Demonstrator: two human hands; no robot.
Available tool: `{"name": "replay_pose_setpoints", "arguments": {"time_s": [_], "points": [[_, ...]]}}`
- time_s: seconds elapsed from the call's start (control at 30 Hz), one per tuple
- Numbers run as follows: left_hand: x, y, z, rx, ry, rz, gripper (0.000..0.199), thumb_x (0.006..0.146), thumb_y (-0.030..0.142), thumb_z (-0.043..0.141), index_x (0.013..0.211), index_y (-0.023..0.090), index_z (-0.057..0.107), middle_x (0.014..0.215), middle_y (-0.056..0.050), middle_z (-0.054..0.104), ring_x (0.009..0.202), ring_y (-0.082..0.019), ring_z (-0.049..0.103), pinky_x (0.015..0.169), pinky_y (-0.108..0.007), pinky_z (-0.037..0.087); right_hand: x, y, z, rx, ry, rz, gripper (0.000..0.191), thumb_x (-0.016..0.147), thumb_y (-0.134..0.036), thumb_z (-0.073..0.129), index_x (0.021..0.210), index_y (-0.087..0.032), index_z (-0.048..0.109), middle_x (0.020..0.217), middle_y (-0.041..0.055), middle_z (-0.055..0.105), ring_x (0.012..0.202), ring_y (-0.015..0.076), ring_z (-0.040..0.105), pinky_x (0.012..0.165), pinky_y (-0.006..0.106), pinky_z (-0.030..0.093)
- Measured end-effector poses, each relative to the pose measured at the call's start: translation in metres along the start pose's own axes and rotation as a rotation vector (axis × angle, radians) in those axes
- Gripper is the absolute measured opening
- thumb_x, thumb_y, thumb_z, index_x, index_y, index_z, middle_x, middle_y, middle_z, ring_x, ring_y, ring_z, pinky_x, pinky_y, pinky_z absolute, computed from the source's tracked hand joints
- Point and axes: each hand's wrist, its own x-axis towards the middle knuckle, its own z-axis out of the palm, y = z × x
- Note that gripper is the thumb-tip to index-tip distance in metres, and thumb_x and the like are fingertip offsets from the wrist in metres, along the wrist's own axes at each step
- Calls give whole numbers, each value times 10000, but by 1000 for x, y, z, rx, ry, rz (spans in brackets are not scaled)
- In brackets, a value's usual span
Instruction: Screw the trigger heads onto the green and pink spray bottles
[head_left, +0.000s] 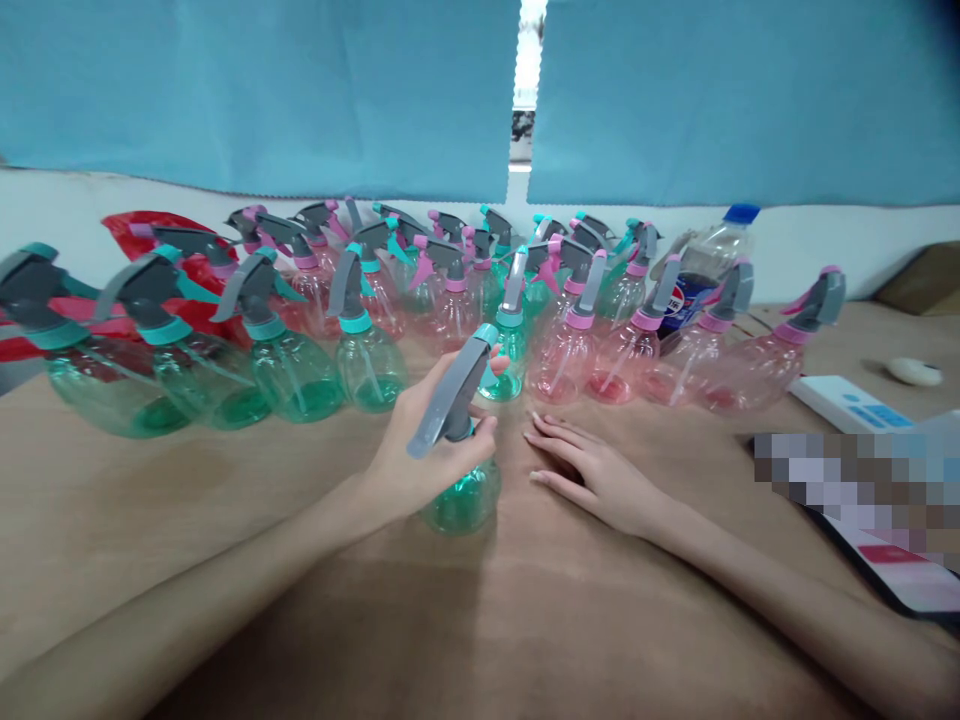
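Observation:
My left hand (pixel 414 425) is wrapped round the neck of a green spray bottle (pixel 463 500) with a grey and teal trigger head. The bottle is tilted a little, and my fingers hide part of its neck. My right hand (pixel 592 470) lies on the table (pixel 570 620) to the right of it, fingers stretched out and holding nothing. Just beyond my hands stands another green spray bottle (pixel 512 350). Several green spray bottles (pixel 296 370) line the left side, and several pink spray bottles (pixel 562 360) line the right. More bottles of both colours crowd behind them.
A large clear plastic bottle with a blue cap (pixel 741 215) stands behind the pink row. Red plastic (pixel 202 270) lies at the back left. On the right are a white device with blue buttons (pixel 851 405), a white mouse (pixel 913 372) and a partly blurred flat object (pixel 907 580).

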Motion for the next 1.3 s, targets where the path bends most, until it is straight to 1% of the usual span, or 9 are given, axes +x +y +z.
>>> {"name": "replay_pose_setpoints", "arguments": {"time_s": [0.2, 0.33, 0.43, 0.63, 0.73, 0.8, 1.0, 1.13, 1.3], "points": [[-3, -2, 0, 82, 16, 10, 497, 770, 110, 568, 1253, 214, 515, 1079, -38, 686, 626, -106, 581, 624, -253, 503, 0, 2, 1, 15, 4, -11, 514, 936, -498, 487, 1396, -270, 491, 1468, 82, 467, 1370, 293, 400, 1100, 540, 371], [-2, -4, 1, 105, 22, 20, 552, 721, 86, 577, 1257, 205, 519, 1106, -43, 681, 564, -94, 502, 589, -256, 483, 0, 2, 1, 20, 4, -17, 511, 937, -499, 485, 1395, -272, 492, 1462, 77, 475, 1369, 288, 403, 1102, 538, 371], [-2, -4, 1, 106, 22, 30, 551, 718, 84, 575, 1253, 206, 522, 1131, -48, 674, 579, -98, 510, 619, -265, 491, 0, 2, 1, 8, -4, -11, 517, 939, -503, 477, 1393, -256, 495, 1459, 85, 478, 1375, 282, 394, 1107, 529, 367], [-3, -4, 0, 89, 38, 43, 511, 732, 123, 576, 1231, 221, 523, 1070, -46, 679, 558, -101, 501, 596, -266, 482, 0, 1, 1, 8, 3, -8, 508, 936, -500, 482, 1381, -256, 513, 1453, 88, 487, 1370, 292, 401, 1107, 531, 367], [-2, -4, 0, 92, 29, 35, 505, 731, 126, 566, 1223, 231, 527, 966, -21, 679, 558, -109, 499, 599, -267, 475, 0, 0, 0, 6, 8, -7, 509, 936, -502, 480, 1380, -256, 515, 1459, 92, 478, 1365, 300, 407, 1099, 540, 374], [-3, -2, 0, 89, 19, 28, 505, 727, 123, 564, 1221, 221, 529, 915, -17, 673, 559, -115, 494, 598, -266, 468, 0, -1, 0, 5, 6, -6, 509, 937, -502, 477, 1381, -255, 514, 1465, 93, 470, 1363, 302, 410, 1095, 543, 377], [-4, 1, -1, 72, 19, 35, 489, 718, 95, 549, 1201, 177, 543, 896, -19, 659, 549, -108, 459, 590, -266, 454, 0, 0, 1, -30, -12, -2, 517, 946, -508, 458, 1379, -230, 511, 1468, 103, 466, 1373, 282, 399, 1107, 520, 371], [-2, 2, -1, 66, 28, 36, 470, 704, 95, 540, 1167, 179, 548, 875, -13, 650, 536, -101, 464, 571, -259, 448, 0, 1, 1, -21, -13, -1, 521, 945, -505, 461, 1379, -222, 510, 1472, 106, 459, 1377, 283, 392, 1112, 515, 366], [-1, 7, -2, 119, 41, 19, 392, 697, 120, 546, 1084, 183, 548, 727, 26, 587, 566, -125, 497, 591, -270, 447, 0, 1, 0, -13, -12, 7, 519, 944, -505, 464, 1388, -239, 499, 1481, 96, 448, 1378, 283, 390, 1114, 519, 362]]}}
